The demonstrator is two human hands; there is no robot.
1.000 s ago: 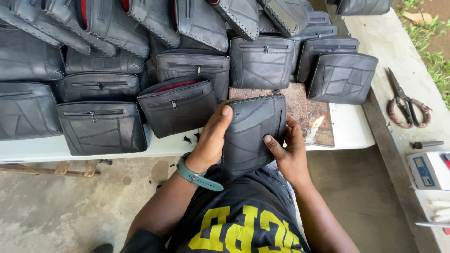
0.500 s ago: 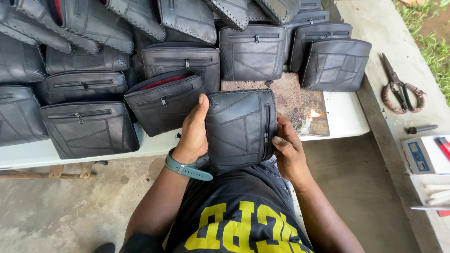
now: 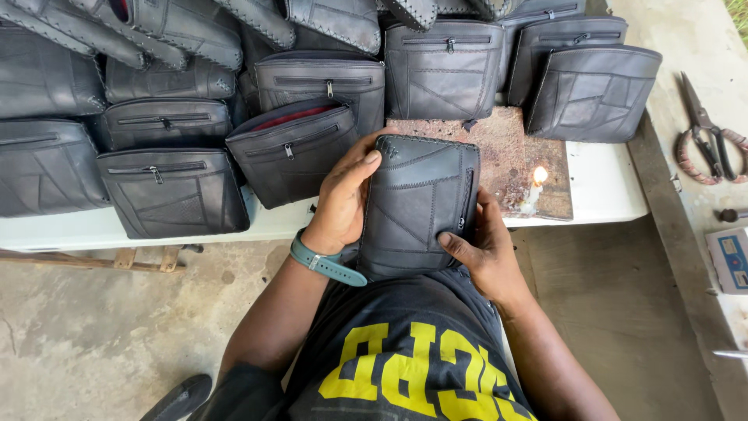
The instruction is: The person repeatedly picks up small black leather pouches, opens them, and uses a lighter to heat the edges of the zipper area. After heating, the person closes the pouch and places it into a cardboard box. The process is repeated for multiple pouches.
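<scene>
I hold a black leather bag (image 3: 417,206) upright over my lap, at the near edge of a white table (image 3: 600,187). My left hand (image 3: 343,195) grips its left side, fingers curled over the top corner; a teal watch strap circles that wrist. My right hand (image 3: 483,245) holds the lower right edge by the side zip, thumb pressed on the front panel. Just beyond the bag, a small lit candle (image 3: 536,187) burns on a rusty metal plate (image 3: 506,152).
Several finished black leather bags (image 3: 175,191) are stacked and leaning across the table. On the concrete ledge at right lie scissors (image 3: 705,136) with wrapped handles and a small box (image 3: 731,257). Bare concrete floor lies below left.
I have turned the bag more upright and drawn it closer. My left hand slid up to the top left corner, and my right thumb now rests on the front.
</scene>
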